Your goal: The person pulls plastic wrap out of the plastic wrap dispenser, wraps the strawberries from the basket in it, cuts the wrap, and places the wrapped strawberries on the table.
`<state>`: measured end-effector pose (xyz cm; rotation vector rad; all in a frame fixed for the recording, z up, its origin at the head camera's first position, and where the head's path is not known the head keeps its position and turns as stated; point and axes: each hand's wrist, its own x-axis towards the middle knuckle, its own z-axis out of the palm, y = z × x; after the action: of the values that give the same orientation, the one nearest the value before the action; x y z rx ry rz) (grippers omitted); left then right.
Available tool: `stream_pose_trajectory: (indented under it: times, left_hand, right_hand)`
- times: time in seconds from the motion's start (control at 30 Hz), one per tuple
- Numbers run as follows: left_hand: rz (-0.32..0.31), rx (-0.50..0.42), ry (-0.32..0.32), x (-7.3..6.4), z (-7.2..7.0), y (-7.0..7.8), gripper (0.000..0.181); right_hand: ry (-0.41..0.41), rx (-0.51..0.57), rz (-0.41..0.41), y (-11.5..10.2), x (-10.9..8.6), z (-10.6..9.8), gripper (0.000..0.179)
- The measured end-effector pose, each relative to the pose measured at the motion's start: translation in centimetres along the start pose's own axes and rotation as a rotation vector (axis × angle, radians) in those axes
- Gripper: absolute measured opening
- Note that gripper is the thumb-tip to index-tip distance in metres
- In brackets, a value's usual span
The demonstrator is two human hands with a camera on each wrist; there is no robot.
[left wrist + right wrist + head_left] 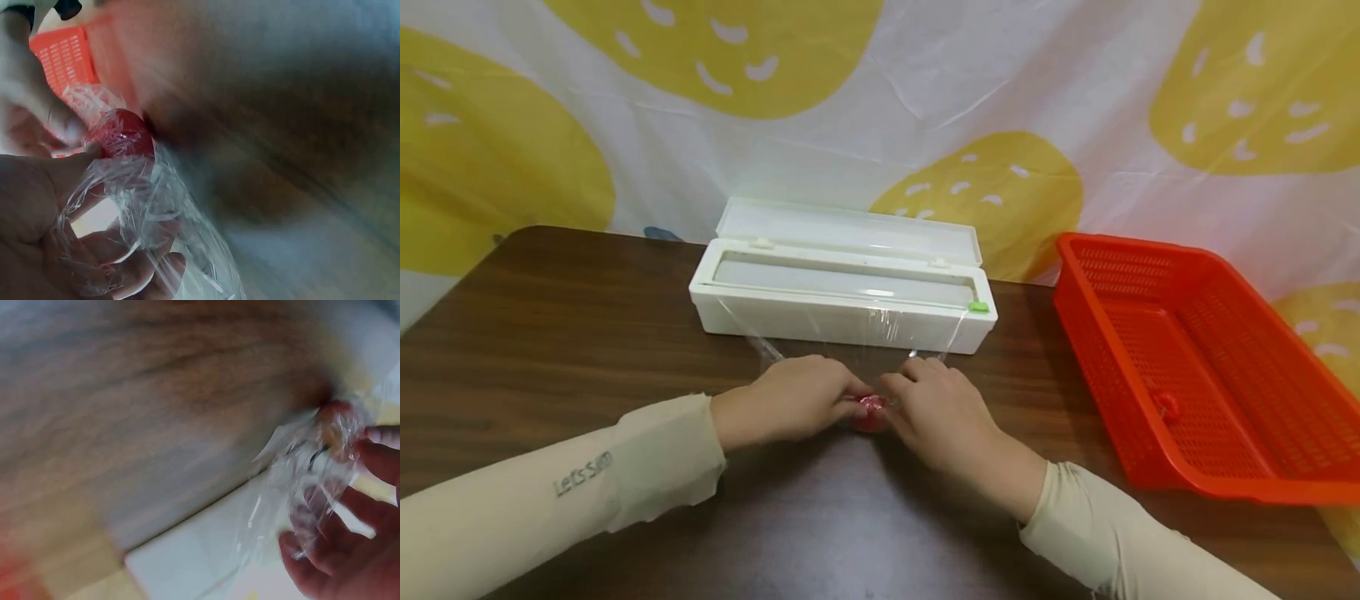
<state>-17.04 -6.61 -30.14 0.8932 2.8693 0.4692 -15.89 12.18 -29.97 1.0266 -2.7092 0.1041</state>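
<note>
A small red apple (871, 412) with cling film (175, 219) around it lies between the two hands, low over the tabletop. My left hand (797, 398) holds it from the left, the thumb against its skin and bunched film around the other fingers. From the right, my right hand (942, 410) grips the film-covered apple, whose dark stem shows in the right wrist view. The film runs back in a sheet to a white film dispenser box (842, 321) with its lid (850, 233) raised.
An orange-red plastic basket (1093, 350) stands at the right, with another small red fruit (1167, 406) inside. A green slider (977, 307) sits on the dispenser's right front edge. Behind the dark wooden table (587, 350) hangs a white cloth with yellow fruit shapes (940, 67).
</note>
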Motion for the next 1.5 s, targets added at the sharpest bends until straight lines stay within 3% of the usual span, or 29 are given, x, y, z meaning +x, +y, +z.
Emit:
stream_pose_trajectory:
  times: [0.07, 0.13, 0.43, 0.5, 0.73, 0.87, 1.03, 1.2, 1.4, 1.5]
  left_hand:
    - [-0.025, 0.005, -0.027, 0.2, -0.1, 0.0, 0.020]
    - [-0.050, 0.005, -0.051, 0.4, -0.2, 0.0, 0.019]
    - [-0.113, -0.014, -0.088, 0.8, -0.7, 0.5, 0.014]
    - [-0.112, 0.012, -0.058, 0.8, -0.7, 0.6, 0.014]
    - [-0.045, 0.189, 0.156, 0.6, -0.3, 0.9, 0.018]
    - [-0.037, 0.228, 0.172, 0.6, 0.1, 0.9, 0.032]
    - [-0.081, 0.243, 0.170, 0.7, 0.7, 0.7, 0.045]
    - [-0.089, 0.237, 0.202, 0.7, 0.9, 0.7, 0.037]
    - [-0.047, 0.268, 0.275, 0.8, 0.9, 0.3, 0.024]
    - [-0.026, 0.281, 0.308, 1.1, 0.9, 0.0, 0.018]
  right_hand:
    - [0.113, -0.072, -0.041, -0.2, -0.3, 0.0, 0.025]
    - [0.174, -0.103, -0.078, -0.4, -0.5, 0.1, 0.025]
    - [0.157, -0.127, -0.096, -0.5, -0.3, 0.3, 0.021]
    - [0.140, -0.112, -0.088, -0.4, -0.2, 0.2, 0.022]
    - [0.043, -0.055, -0.042, -0.2, 0.1, 0.1, 0.030]
    - [0.007, -0.032, -0.020, 0.0, 0.3, 0.1, 0.031]
    - [-0.056, -0.014, 0.004, 0.3, 0.7, 0.3, 0.041]
    - [-0.068, 0.010, 0.022, 0.6, 1.2, 0.4, 0.038]
    - [-0.016, 0.010, 0.013, 1.0, 1.5, 1.0, 0.052]
    - [0.020, -0.013, 0.017, 1.1, 1.7, 1.2, 0.051]
